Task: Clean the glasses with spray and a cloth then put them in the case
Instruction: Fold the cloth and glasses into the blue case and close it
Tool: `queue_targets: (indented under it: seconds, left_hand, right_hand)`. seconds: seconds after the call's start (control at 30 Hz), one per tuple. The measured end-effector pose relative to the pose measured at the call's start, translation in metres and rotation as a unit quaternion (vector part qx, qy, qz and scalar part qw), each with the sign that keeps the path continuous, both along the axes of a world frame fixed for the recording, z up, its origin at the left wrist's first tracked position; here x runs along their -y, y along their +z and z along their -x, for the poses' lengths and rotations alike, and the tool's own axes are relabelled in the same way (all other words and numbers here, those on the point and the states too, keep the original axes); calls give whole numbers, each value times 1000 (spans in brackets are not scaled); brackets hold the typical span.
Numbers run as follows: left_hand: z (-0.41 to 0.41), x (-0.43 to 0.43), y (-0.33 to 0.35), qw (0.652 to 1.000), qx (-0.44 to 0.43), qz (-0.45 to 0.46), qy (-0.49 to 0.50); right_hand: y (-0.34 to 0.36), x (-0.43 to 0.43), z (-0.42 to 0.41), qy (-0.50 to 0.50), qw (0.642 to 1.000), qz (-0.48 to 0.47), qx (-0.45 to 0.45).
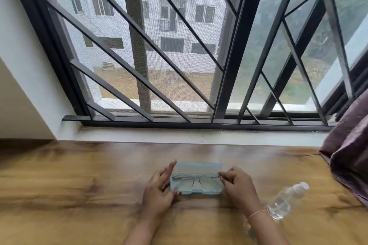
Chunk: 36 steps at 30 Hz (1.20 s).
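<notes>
Glasses (196, 180) lying inside open case (199, 192) on table (79, 185). Left hand (159, 187) bracing case's left end, fingers (170, 168) straight and slightly apart; right hand (237, 183) pinching their right corner. Risk: lid (199, 166) shut on glasses sitting crooked, bending them; bottle (286, 199) near right wrist, easily knocked.

— What is everything resting on?
— A wooden table (79, 185), brown and streaky.
— And on it?
— An open pale blue case (199, 167) near the middle, with a clear bottle (286, 199) to its right. A purple curtain (348, 155) hangs at the right edge.
</notes>
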<state>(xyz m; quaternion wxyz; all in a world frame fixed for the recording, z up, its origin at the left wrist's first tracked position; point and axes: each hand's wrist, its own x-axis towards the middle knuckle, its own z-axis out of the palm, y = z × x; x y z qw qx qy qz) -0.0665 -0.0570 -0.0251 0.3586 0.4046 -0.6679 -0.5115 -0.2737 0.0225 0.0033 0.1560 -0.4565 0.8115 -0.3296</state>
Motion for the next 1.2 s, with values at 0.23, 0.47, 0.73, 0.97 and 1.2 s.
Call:
queue_targets:
  seconds: [0.23, 0.47, 0.73, 0.97, 1.2]
  left_hand:
    - [-1, 1, -1, 1000, 19, 21, -2]
    - [-2, 1, -4, 999, 23, 24, 0]
    - [0, -5, 6, 999, 22, 28, -5]
    - [-1, -2, -1, 999, 26, 24, 7]
    - [-1, 4, -15, 997, 50, 61, 26]
  right_hand:
    - [22, -26, -3, -3, 998, -28, -55]
    - [58, -98, 11, -92, 990, -82, -67]
    - [38, -136, 6, -141, 975, -167, -51]
    - [28, -139, -3, -146, 974, -176, -3]
    - [22, -136, -5, -153, 977, -146, 28]
